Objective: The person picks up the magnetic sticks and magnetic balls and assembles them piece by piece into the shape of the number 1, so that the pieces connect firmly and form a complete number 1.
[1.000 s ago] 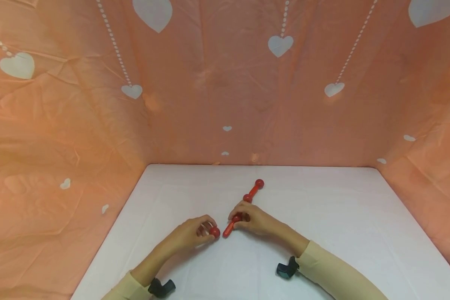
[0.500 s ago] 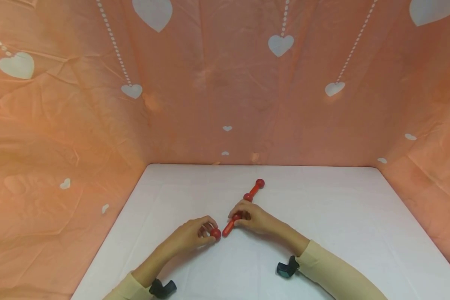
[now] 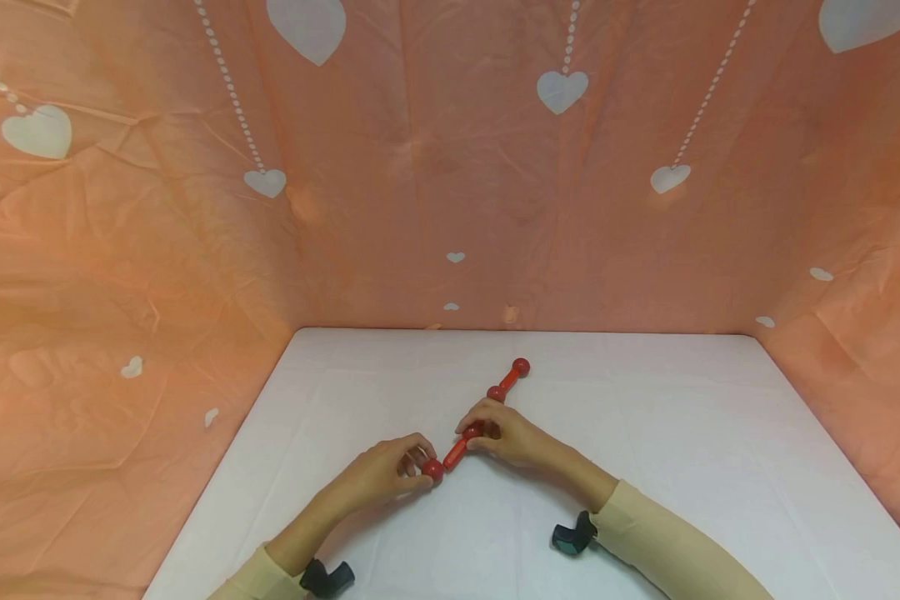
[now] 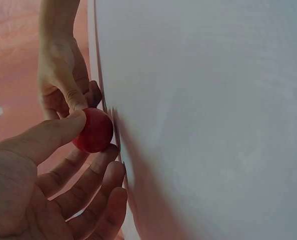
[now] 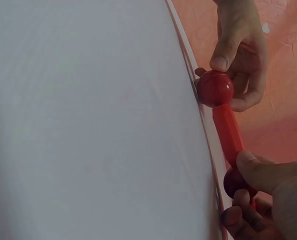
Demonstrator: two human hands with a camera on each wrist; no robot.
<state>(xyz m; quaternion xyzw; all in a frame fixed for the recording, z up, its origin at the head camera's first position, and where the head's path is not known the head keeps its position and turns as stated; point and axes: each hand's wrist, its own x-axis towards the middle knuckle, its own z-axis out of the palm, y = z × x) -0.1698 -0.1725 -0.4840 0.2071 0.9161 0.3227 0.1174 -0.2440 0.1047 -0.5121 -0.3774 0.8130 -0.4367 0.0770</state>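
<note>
My left hand (image 3: 387, 469) pinches a smooth red ball (image 3: 432, 472) between thumb and fingers, low over the white surface. In the left wrist view the same ball (image 4: 94, 131) sits at the thumb tip. My right hand (image 3: 516, 437) grips another red ball (image 5: 237, 183) from which a red rod (image 5: 227, 131) runs towards the left hand's ball. That rod's near end meets or nearly meets the left ball; whether they are joined I cannot tell. Beyond the right fingers, the line continues with a red ball (image 3: 496, 393), a short rod (image 3: 508, 381) and an end ball (image 3: 521, 367).
The pieces lie over a white tabletop (image 3: 645, 417). Orange cloth (image 3: 420, 167) printed with pale hearts encloses it at the back and both sides. Dark wrist cameras sit at both sleeves, the right one (image 3: 573, 534) close above the table.
My left hand's ball has shifted slightly right and nearer to me, closing on the rod's end. The right hand has stayed almost still, holding the line of balls and rods.
</note>
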